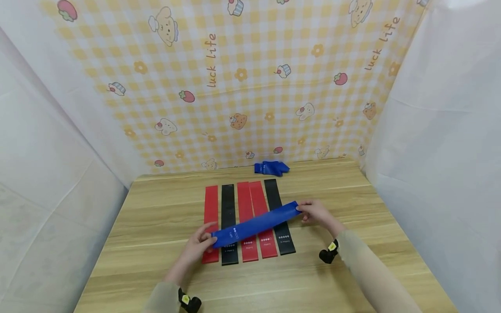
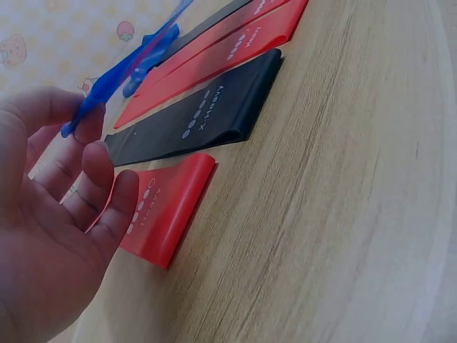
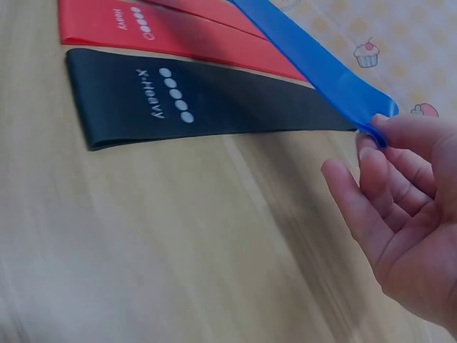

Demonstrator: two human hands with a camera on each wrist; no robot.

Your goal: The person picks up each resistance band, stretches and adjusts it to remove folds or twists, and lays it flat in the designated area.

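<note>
A blue resistance band (image 1: 256,224) is stretched flat between both hands, slanting up to the right above the row of bands. My left hand (image 1: 197,243) pinches its left end between thumb and fingers, near the printed dots. At the other end, my right hand (image 1: 315,211) pinches the band (image 3: 321,68) the same way. Beneath it lie flat bands side by side: a red band (image 1: 211,204) at left, a black band (image 1: 228,204), two red bands marked Heavy, and a black X-Heavy band (image 3: 186,100) at right. The blue band covers their middle parts.
A crumpled blue band (image 1: 271,168) lies at the back of the wooden table (image 1: 156,217), near the patterned cloth (image 1: 250,87). White curtains (image 1: 438,143) hang on both sides. A small black camera (image 1: 328,252) is strapped to each wrist.
</note>
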